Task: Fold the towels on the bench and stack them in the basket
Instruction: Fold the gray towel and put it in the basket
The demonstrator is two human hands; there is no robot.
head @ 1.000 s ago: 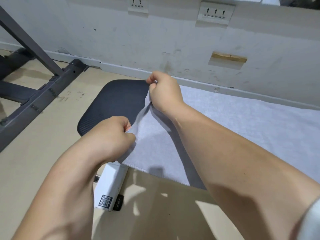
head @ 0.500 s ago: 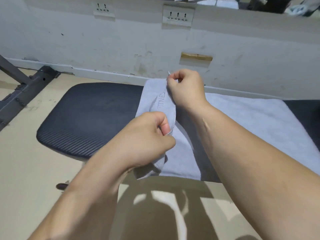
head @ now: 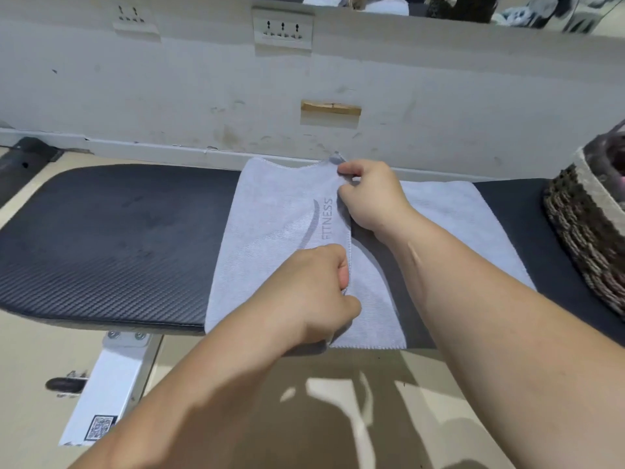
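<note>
Bench (head: pixel 111 238): black padded, across mid-frame.
Towel (head: pixel 270 228): grey, "FITNESS" print, centre, folded over on bench.
Left hand (head: pixel 314 292): pinching folded edge, lower centre.
Right hand (head: pixel 372 198): pinching far corner.
Basket (head: pixel 588 231): woven, right edge; contents unclear.

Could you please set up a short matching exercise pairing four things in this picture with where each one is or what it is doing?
Things:
1. towel
2. left hand
3. right hand
4. basket

Places or states:
A. pinches the far corner of the folded flap
B. stands at the right end of the bench
C. grips the near end of the flap's edge
D. lies on the bench, partly folded, printed FITNESS

Pairs: 1-D, 2-C, 3-A, 4-B
</note>
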